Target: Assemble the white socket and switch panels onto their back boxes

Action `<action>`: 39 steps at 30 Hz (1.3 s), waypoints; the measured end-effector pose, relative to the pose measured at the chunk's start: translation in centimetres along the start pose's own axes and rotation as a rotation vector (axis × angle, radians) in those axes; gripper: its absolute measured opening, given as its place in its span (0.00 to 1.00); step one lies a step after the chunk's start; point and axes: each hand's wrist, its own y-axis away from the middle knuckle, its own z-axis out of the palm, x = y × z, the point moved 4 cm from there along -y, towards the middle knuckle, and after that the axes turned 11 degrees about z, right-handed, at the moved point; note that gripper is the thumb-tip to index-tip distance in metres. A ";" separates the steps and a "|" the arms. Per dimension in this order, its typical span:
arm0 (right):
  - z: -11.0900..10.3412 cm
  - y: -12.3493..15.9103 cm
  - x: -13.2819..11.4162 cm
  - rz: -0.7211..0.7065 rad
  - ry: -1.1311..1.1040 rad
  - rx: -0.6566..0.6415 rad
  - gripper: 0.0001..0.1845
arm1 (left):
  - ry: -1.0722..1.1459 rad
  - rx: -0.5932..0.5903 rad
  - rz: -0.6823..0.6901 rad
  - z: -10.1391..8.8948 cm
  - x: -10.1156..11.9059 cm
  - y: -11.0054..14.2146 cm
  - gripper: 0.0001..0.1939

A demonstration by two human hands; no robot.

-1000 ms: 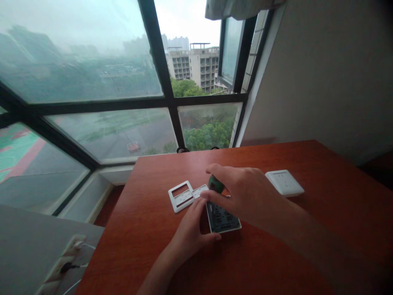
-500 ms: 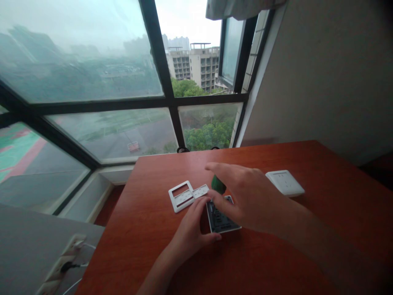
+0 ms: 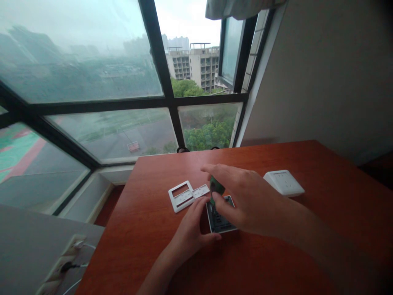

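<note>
My right hand (image 3: pixel 242 200) is closed round a green-handled tool (image 3: pixel 216 185), most likely a screwdriver, held upright over a dark socket module with a white rim (image 3: pixel 218 221) lying on the red-brown table (image 3: pixel 276 254). My left hand (image 3: pixel 192 229) rests at the module's left edge, fingers curled against it and pinning it down. The tool's tip is hidden behind my fingers.
A white frame plate (image 3: pixel 181 195) and a small white insert (image 3: pixel 201 190) lie just left of my hands. A whole white wall socket (image 3: pixel 284 182) sits to the right. Windows run behind the table; a wall outlet with a plugged cable (image 3: pixel 66 258) is at lower left.
My right hand has shifted slightly left and down with the green tool, lowering it onto the module. The left hand has stayed put.
</note>
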 end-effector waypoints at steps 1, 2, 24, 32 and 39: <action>0.0 0.1 -0.1 -0.013 -0.023 -0.022 0.27 | 0.003 -0.001 0.005 -0.1 0.1 0.0 0.49; 0.0 0.2 -0.1 -0.022 -0.033 -0.035 0.28 | 0.004 -0.003 0.005 -0.1 0.2 -0.1 0.49; 0.3 -0.4 0.3 0.067 0.172 0.084 0.14 | -0.031 -0.006 -0.017 0.1 -0.3 0.2 0.53; -0.3 0.3 -0.2 -0.012 -0.028 -0.011 0.22 | -0.023 -0.009 0.012 0.0 0.0 0.0 0.50; 0.1 -0.1 0.2 0.021 0.134 0.090 0.18 | -0.034 -0.019 -0.015 0.0 -0.2 0.1 0.52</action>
